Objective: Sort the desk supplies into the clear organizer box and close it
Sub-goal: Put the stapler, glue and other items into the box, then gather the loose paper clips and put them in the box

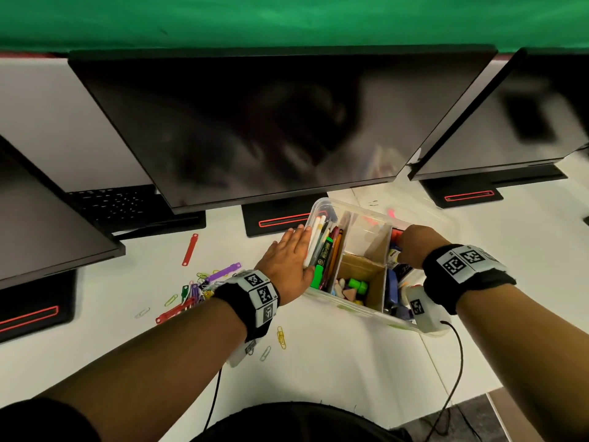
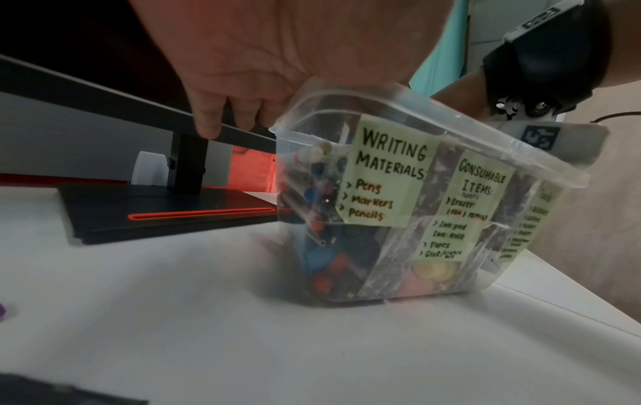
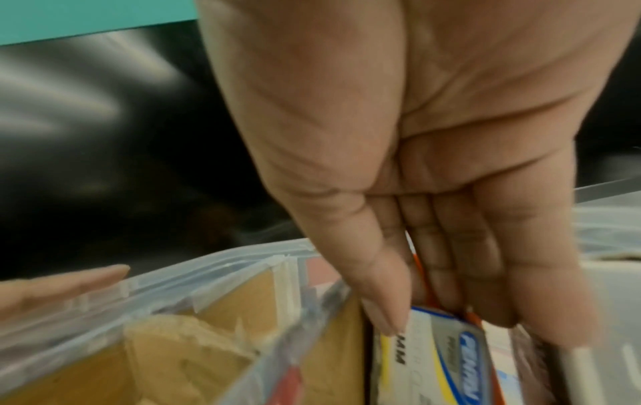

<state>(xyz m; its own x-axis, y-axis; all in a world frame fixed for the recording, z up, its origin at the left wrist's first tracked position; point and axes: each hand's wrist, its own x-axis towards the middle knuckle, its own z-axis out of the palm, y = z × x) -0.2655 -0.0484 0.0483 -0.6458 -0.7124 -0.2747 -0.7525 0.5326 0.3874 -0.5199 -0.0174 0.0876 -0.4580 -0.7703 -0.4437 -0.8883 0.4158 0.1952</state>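
Note:
The clear organizer box [image 1: 322, 204] stands open on the white desk, split by cardboard dividers. Pens and markers [image 1: 325, 250] fill its left compartment, erasers [image 1: 353, 287] a front one. My left hand [image 1: 287, 260] presses flat, fingers straight, against the box's left wall [image 2: 346, 274]. My right hand [image 1: 411, 244] reaches into the right compartment, where thumb and fingers [image 3: 485, 301] pinch a thin orange item [image 3: 473, 319] beside a white carton with a blue label [image 3: 451, 350]. Coloured paper clips and plastic fasteners [image 1: 197, 288] lie loose on the desk left of the box.
Three dark monitors on black stands [image 1: 274, 221] crowd the back of the desk. A keyboard [image 1: 114, 202] sits at left. A red fastener [image 1: 190, 249] lies apart. A clear lid [image 1: 430, 218] rests behind the box. Wrist cables hang over the desk's near edge [image 1: 478, 393].

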